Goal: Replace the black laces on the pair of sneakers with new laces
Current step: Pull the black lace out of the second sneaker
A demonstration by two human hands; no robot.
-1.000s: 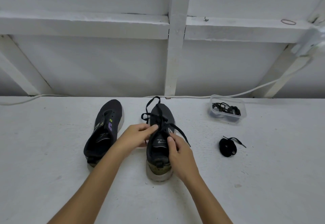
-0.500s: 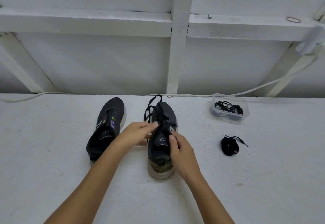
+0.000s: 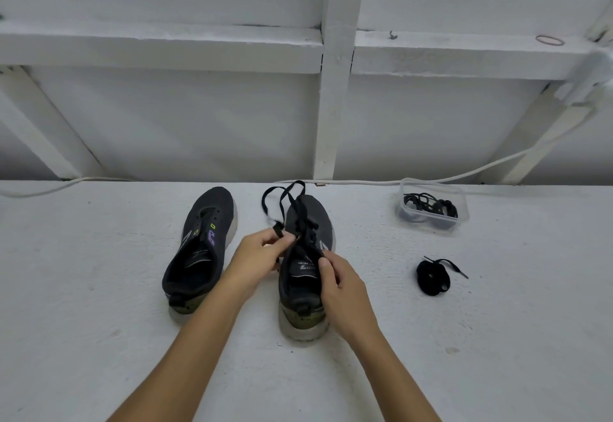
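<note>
Black lace pinched by both hands, left and right; my right hides the sneaker eyelets. Slack's shorter than a second ago.

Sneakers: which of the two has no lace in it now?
The left sneaker: its eyelets are bare. The right sneaker has a black lace in it, which the left hand pinches; the right hand holds that sneaker.

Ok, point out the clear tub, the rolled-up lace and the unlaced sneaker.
clear tub (image 3: 461, 214), head view, on its right wall.
rolled-up lace (image 3: 432, 278), head view, on the coil's middle.
unlaced sneaker (image 3: 212, 201), head view, on its toe.
</note>
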